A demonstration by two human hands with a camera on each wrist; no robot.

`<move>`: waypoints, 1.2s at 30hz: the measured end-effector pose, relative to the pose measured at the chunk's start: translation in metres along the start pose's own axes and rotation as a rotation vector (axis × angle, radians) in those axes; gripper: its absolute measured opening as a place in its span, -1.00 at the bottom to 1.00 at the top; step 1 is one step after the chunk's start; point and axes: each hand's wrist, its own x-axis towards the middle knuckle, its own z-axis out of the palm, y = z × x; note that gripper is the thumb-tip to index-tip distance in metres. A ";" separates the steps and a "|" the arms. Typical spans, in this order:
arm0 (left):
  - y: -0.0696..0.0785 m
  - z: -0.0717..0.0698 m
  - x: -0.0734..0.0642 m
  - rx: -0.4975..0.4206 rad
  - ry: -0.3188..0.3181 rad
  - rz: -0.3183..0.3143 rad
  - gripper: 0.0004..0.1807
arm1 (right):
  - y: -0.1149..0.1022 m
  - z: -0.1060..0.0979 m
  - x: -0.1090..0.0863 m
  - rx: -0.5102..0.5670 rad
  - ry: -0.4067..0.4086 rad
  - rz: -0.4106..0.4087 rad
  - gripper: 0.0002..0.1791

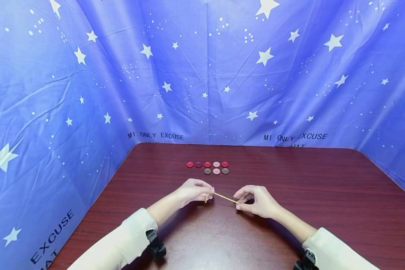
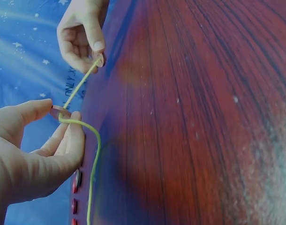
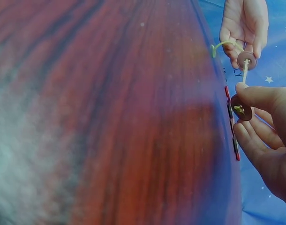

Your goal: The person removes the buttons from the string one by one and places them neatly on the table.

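Observation:
A yellow cord (image 1: 226, 197) stretches taut between two brownish buttons, one in each hand. My left hand (image 1: 194, 192) pinches one button (image 3: 247, 61) between thumb and fingers; the cord passes through it and a loose tail hangs beyond, long in the left wrist view. My right hand (image 1: 259, 201) pinches the other button (image 3: 241, 108) by its edge, and a small bunch of cord, perhaps a knot, shows on its face in the right wrist view. Both hands are held above the table.
On the dark red wooden table (image 1: 290, 168), several buttons lie in two rows beyond the hands: red, purple and pink ones in the back row (image 1: 207, 164), brown and pink ones in the front row (image 1: 216, 171). A blue star-printed curtain (image 1: 206, 75) surrounds the table's back and sides.

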 end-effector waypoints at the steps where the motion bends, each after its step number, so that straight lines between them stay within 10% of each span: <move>1: 0.000 -0.001 0.000 -0.001 0.000 -0.002 -0.70 | 0.000 0.000 0.000 -0.001 0.002 -0.001 -0.74; 36: -0.011 -0.040 -0.001 -0.075 -0.012 -0.063 -0.62 | 0.000 -0.006 -0.003 -0.037 0.011 0.014 -0.74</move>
